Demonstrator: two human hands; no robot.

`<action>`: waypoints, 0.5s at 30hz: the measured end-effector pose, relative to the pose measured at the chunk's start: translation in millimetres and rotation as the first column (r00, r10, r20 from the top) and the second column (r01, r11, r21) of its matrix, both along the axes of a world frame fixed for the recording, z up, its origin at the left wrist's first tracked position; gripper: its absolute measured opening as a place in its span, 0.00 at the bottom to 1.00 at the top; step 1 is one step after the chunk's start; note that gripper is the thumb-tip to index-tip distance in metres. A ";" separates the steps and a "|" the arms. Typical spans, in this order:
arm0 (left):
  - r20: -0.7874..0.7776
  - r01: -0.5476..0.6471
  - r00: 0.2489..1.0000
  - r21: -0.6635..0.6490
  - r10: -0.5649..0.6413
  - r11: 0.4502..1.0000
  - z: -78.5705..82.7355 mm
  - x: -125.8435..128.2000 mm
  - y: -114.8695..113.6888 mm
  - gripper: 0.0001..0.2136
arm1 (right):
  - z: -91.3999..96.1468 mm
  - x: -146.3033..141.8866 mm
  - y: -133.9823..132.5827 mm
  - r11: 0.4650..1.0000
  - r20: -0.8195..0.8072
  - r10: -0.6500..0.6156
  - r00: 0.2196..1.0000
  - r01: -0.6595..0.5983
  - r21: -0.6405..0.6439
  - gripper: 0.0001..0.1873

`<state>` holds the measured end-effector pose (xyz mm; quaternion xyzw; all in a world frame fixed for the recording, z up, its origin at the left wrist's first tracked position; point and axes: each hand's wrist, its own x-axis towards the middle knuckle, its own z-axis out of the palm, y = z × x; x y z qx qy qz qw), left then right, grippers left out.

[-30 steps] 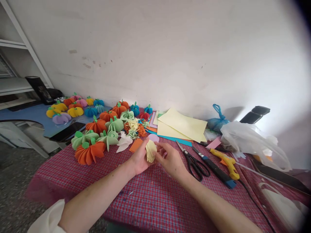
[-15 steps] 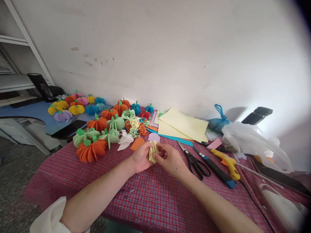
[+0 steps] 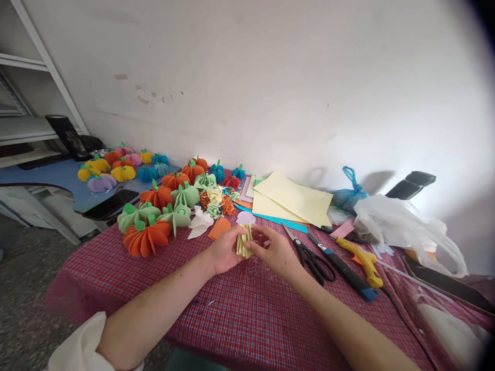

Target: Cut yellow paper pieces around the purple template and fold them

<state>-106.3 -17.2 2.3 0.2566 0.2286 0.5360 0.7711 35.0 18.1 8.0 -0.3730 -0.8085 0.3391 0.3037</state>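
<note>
Yellow paper stack [image 3: 243, 246], upright lengthwise

Well off to the left of the left hand [image 3: 225, 253], I see a black phone [image 3: 111, 204] on a blue table [image 3: 46, 178]; beyond the right hand [image 3: 277, 253], a white plastic bag [image 3: 406, 226].

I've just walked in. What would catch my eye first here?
Probably the bright pumpkins, crowded on the left of the checked cloth and over onto the blue table. Next, at the center, the left hand holds a folded yellow paper bundle, with the right hand at its edge. Off to the right, the yellow glue gun stands out against the red cloth.
</note>
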 end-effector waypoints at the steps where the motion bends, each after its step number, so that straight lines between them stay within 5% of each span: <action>1: -0.008 -0.004 1.000 0.004 0.004 1.000 -0.5 0.2 0.0 0.13 | 0.3 -0.1 0.0 1.000 -0.006 0.000 1.000 0.000 -0.011 0.20; 15: -0.033 -0.044 0.999 -0.043 0.043 0.998 -3.1 1.0 0.6 0.14 | 13.2 0.9 -2.7 0.998 -0.068 0.011 0.998 -0.015 -0.060 0.15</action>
